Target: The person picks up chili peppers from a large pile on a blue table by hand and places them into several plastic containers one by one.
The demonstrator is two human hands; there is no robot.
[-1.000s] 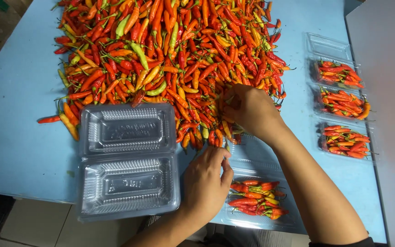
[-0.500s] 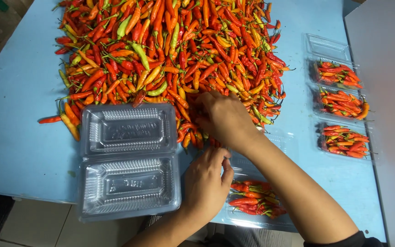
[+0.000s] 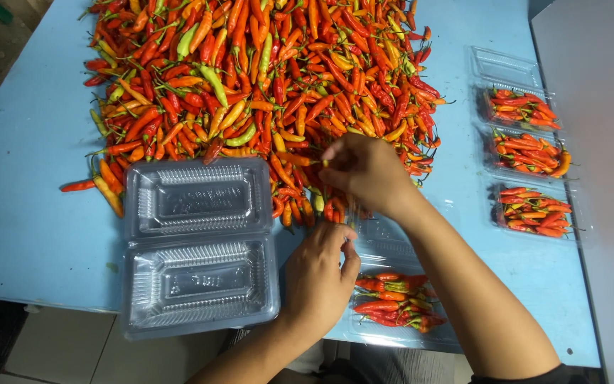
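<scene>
picking chillies: my right hand (image 3: 367,171) pinches at the chilli pile (image 3: 264,92); left hand (image 3: 318,277) curled, steadying the part-filled clear tray (image 3: 385,245). next i'd judge: drop them in.

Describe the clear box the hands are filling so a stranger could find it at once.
Start at the big chili pile on the blue table and come down to the near edge. The box lies beside the left hand. Unlike the empty hinged container nearby, it holds chilies.
</scene>
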